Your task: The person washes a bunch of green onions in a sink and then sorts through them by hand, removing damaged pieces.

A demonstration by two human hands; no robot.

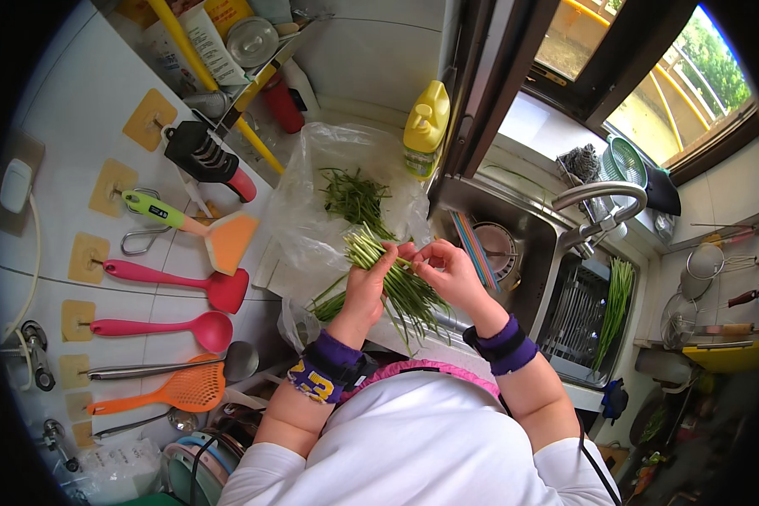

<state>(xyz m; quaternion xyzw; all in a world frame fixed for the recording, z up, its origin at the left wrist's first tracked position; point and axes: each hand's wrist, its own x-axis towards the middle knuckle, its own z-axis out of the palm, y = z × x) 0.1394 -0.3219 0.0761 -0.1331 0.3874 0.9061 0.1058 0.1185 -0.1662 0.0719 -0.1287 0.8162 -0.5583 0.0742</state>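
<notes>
My left hand (368,290) grips a bunch of garlic chives (411,292), its pale cut ends pointing up and left and the green leaves hanging toward the counter edge. At the bunch's right side, my right hand (450,271) has its thumb and forefinger drawn together; whether a stalk sits between them is too small to tell. Beneath, a clear plastic bag (294,196) lies spread on the counter. On it rests a loose heap of green leaves and stems (356,197). More chives (330,307) lie left of my left wrist.
A yellow jug (427,126) stands by the window frame. To the right is a steel sink (539,269) with coloured sticks (474,250) and a curved faucet (607,190). Chives (613,303) lie beside a rack (572,310) in the second basin. Utensils, including a pink ladle (212,331), hang left.
</notes>
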